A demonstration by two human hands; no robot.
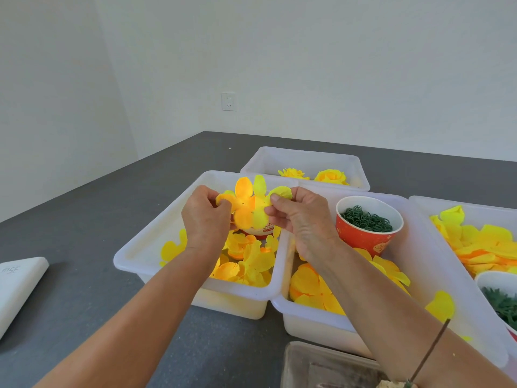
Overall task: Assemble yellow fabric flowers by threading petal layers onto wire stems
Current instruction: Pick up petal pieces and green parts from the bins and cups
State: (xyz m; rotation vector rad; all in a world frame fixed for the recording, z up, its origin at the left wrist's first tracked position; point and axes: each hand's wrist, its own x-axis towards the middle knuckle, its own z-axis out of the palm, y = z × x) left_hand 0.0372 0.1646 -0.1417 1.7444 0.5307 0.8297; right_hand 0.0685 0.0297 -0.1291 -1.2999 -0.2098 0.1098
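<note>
On the grey table (pixel 84 219) white bins (pixel 145 247) hold loose yellow petals (pixel 251 264), with a red cup (pixel 366 236) of green rings at three o'clock, while above the left bin the left hand (pixel 205 219) and right hand (pixel 302 217) pinch a petal layer (pixel 249 205) between them.

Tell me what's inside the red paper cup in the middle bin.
The red paper cup holds a heap of small dark green rings, filling it nearly to the rim. Whatever lies beneath that top layer is covered, so its depth cannot be seen.
</note>
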